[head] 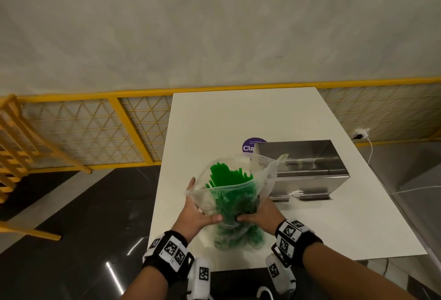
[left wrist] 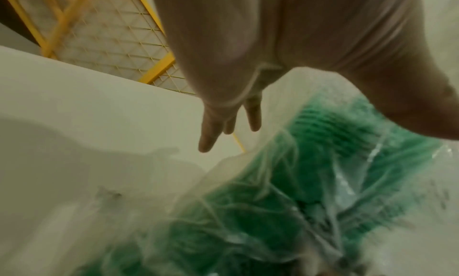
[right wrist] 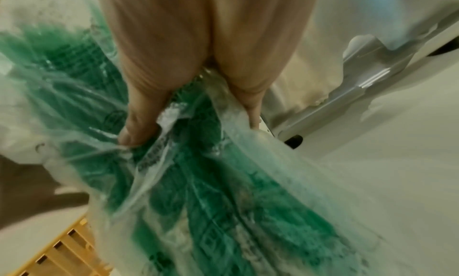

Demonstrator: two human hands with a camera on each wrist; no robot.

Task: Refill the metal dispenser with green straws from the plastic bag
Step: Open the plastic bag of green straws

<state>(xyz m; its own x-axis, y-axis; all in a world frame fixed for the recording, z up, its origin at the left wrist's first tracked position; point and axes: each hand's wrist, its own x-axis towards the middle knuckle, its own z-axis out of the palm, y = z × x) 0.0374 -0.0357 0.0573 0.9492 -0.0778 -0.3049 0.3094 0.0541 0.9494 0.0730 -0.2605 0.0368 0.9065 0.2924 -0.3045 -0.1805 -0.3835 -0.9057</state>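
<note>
A clear plastic bag [head: 236,206] full of green straws [head: 224,175] stands upright near the front of the white table [head: 238,113], its mouth open at the top. My left hand [head: 201,204] lies against its left side, fingers [left wrist: 213,131] straight and thumb pressing the front. My right hand [head: 257,214] grips the bag's right side, thumb and fingers pinching the film [right wrist: 223,201]. The metal dispenser [head: 303,168] sits just right of and behind the bag, its top open. The dispenser's lower front edge [right wrist: 352,95] shows beside my right hand [right wrist: 192,128].
A purple round sticker [head: 249,147] lies on the table behind the bag. A yellow mesh fence [head: 95,130] runs behind the table. A white cable and plug [head: 360,134] hang at the right. Dark floor lies left of the table.
</note>
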